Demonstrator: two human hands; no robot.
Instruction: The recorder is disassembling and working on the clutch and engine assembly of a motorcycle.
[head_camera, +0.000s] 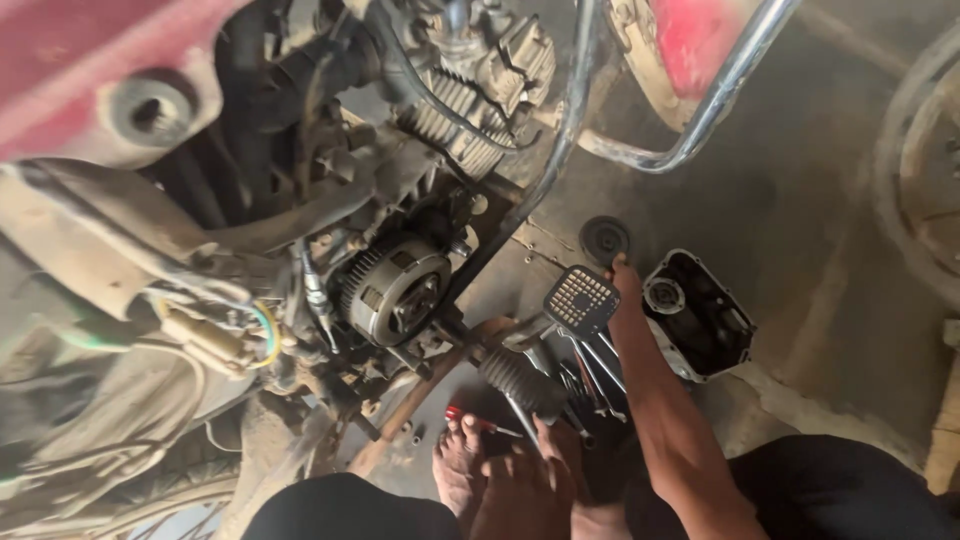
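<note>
So we're crouched on the concrete floor (800, 230) beside the motorbike engine (395, 285), clutch side open. Our right hand (622, 275) reaches out to the square perforated metal plate (581, 298); fingers sit right at its edge, but we can't tell how the grip stands since the plate covers them. Our left hand (520, 490) rests low near our bare foot (458, 462), loosely curled, holding nothing we can make out. Spanners (590, 365) lie piled under the plate, a black engine cover (697, 315) just beside the forearm, a round disc (604, 238) beyond. A red-handled screwdriver (470, 418) is half hidden.
</note>
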